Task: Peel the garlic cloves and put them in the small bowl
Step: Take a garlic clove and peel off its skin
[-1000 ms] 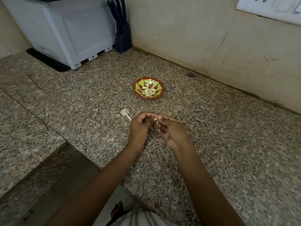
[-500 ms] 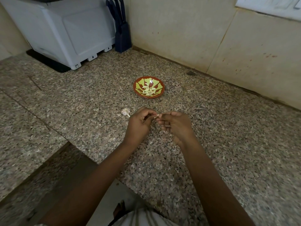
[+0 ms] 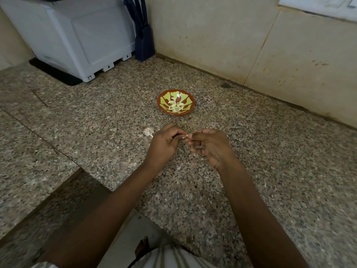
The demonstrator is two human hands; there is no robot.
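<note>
A small red bowl (image 3: 190,103) with a green leaf pattern sits on the granite counter and holds several peeled garlic cloves (image 3: 176,107). Below it, my left hand (image 3: 164,144) and my right hand (image 3: 209,146) meet fingertip to fingertip over the counter. Between them they pinch a small pale garlic clove (image 3: 185,136), mostly hidden by the fingers. A scrap of white garlic skin (image 3: 148,131) lies on the counter just left of my left hand.
A white appliance (image 3: 77,35) on a black mat stands at the back left, with a dark blue knife block (image 3: 144,43) beside it in the corner. Beige wall tiles (image 3: 231,35) close the back and right. The counter's edge drops away at the lower left.
Both hands have stayed together on the clove, with the fingers shifting slightly. My right hand has turned a little, its fingers more spread. The bowl has not moved.
</note>
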